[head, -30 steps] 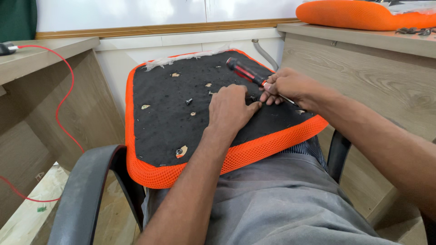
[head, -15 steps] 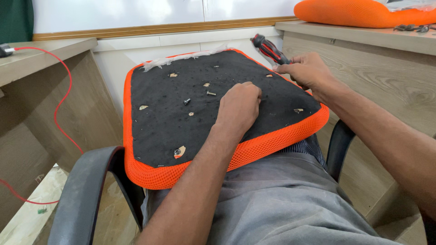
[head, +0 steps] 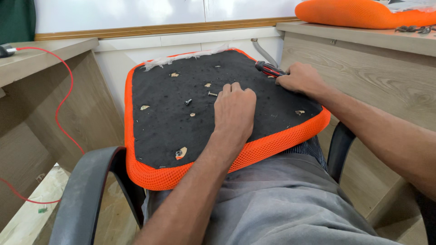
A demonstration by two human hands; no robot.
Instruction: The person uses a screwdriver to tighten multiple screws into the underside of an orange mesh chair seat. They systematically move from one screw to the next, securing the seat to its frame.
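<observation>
My left hand lies flat, fingers together, on the black underside of the seat cushion, which rests on my lap w/ its orange mesh edge around. Just beside the fingertips lies 1 loose screw; another screw is near. My right hand is closed around a red-black screwdriver at the cushion's far right edge. Right of it stands a wooden table.
</observation>
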